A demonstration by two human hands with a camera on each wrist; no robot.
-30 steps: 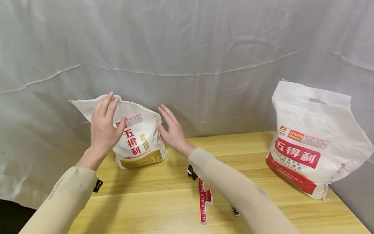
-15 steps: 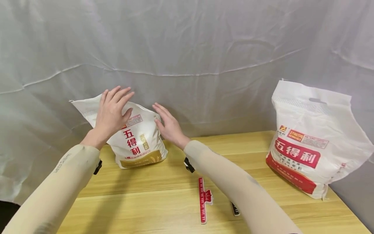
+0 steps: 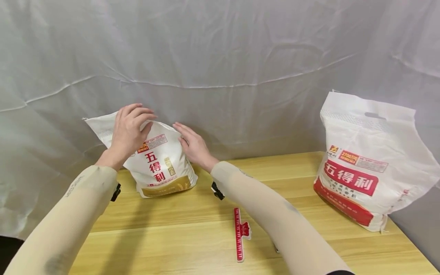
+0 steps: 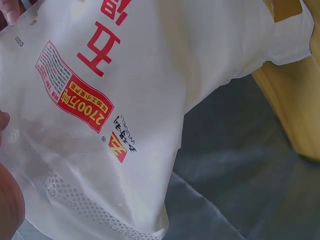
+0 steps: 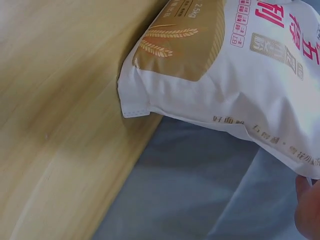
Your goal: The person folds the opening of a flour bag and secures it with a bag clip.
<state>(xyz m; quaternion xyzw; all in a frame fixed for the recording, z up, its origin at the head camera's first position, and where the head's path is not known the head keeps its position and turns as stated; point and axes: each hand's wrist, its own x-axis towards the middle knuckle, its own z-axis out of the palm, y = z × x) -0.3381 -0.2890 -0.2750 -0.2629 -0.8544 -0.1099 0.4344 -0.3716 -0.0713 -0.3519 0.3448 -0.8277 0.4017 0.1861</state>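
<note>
A white flour bag (image 3: 168,152) with red lettering and a gold lower band stands on the wooden table at left, its top leaning left. My left hand (image 3: 130,128) holds its top edge, fingers bent over it and thumb in front. My right hand (image 3: 194,145) touches the upper right edge with fairly straight fingers. The left wrist view has the flour bag's printed front (image 4: 135,100) and part of the hand at the left border. In the right wrist view, fingertips (image 5: 306,212) meet the bag's edge. Part of the bag's top is hidden behind my left hand.
A second flour bag (image 3: 357,172), with a red band and handle slot, stands at right. A red clip with a piano-key pattern (image 3: 239,233) lies on the table (image 3: 178,236). A dark item is mostly hidden under my right forearm. Grey cloth (image 3: 220,57) hangs behind.
My left hand has moved right and bent its fingers over the bag's top edge. My right hand has shifted left onto the bag's upper right edge. The bag itself has barely moved.
</note>
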